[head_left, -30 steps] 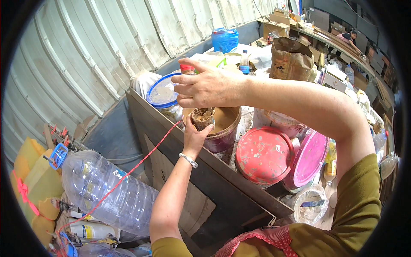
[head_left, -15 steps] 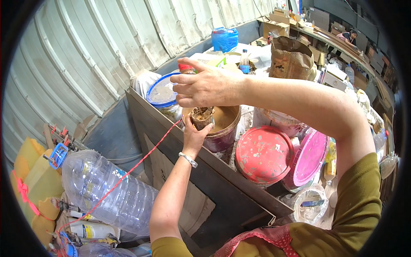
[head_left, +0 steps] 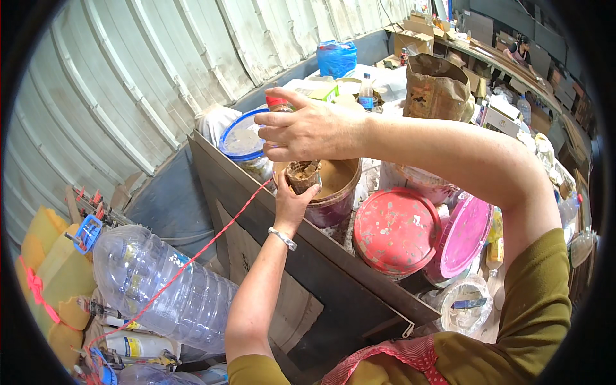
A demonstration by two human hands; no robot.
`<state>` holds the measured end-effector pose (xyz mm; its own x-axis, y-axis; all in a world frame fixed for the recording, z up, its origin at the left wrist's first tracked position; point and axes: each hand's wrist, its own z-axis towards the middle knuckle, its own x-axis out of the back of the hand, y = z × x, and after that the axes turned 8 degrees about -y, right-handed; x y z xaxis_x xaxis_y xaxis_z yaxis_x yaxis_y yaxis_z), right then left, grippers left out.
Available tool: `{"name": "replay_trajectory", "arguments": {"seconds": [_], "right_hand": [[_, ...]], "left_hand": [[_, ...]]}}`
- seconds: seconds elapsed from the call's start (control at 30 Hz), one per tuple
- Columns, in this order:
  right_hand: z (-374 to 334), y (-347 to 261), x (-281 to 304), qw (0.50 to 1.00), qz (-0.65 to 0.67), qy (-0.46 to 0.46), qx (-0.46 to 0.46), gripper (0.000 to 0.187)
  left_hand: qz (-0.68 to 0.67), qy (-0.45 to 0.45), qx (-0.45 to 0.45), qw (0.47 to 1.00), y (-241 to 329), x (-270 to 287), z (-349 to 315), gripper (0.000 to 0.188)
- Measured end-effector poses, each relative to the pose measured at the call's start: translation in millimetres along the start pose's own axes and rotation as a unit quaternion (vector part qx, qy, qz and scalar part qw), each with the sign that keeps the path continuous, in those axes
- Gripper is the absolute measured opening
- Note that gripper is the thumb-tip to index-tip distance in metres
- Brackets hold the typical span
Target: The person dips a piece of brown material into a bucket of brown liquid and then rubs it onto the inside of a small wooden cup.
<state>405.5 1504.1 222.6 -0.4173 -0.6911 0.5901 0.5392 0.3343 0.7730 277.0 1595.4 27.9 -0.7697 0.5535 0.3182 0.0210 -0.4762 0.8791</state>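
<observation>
A brown-crusted cup (head_left: 303,182) is at the left side of the mouth of a bucket (head_left: 332,215), gripped between the left hand's (head_left: 294,206) thumb and fingers. The right hand (head_left: 314,131) is at 12 o'clock, fingers partly bent; whether it pinches anything, I cannot tell. Farther out are a blue-rimmed tub (head_left: 242,138) at 10 o'clock, a red lid (head_left: 396,231) at 4 o'clock and a clear bottle (head_left: 163,289) at 8 o'clock.
</observation>
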Motion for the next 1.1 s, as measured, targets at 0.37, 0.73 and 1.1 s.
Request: {"name": "replay_trajectory", "arguments": {"seconds": [0.37,0.73,1.1], "right_hand": [[0.3,-7.0,-8.4,0.999,0.019,0.027,0.002,0.02],[0.8,-8.0,-10.6,0.999,0.026,0.034,-0.001,0.019],[-1.8,-9.3,-11.5,1.0,0.025,0.007,0.001,0.023]], "left_hand": [[-0.033,-0.005,-0.022,0.999,7.2,-1.3,-2.9,0.065],[-0.007,0.0,-0.007,1.0,4.2,-1.1,-2.1,0.065],[-0.025,0.0,0.0,1.0,5.1,-2.7,-2.6,0.068]]}}
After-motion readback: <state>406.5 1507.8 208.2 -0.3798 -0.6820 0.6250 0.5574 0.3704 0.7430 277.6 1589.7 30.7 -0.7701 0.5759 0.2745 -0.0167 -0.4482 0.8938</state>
